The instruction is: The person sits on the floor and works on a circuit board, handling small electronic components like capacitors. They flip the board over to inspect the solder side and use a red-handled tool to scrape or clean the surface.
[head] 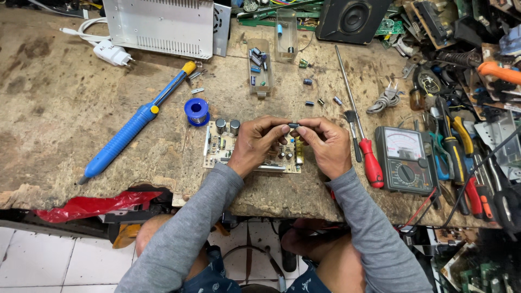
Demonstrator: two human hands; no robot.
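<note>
Together, the left hand (pixel 254 145) and right hand (pixel 325 144) pinch a small dark capacitor (pixel 293 125) between their fingertips, each grip pressed onto one end, just above a circuit board (pixel 217 152) on the worn tabletop (pixel 59 108). Nearby lie a solder spool (pixel 196 111) (blue), a red-handled screwdriver (pixel 372 163) and a meter (pixel 404 160).

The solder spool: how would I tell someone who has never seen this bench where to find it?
Start at the circuit board under the hands in the middle of the wooden bench. Just above the board's left corner, by the long blue desoldering pump, sits the solder spool. It is the only small round blue reel with silvery wire.
</note>
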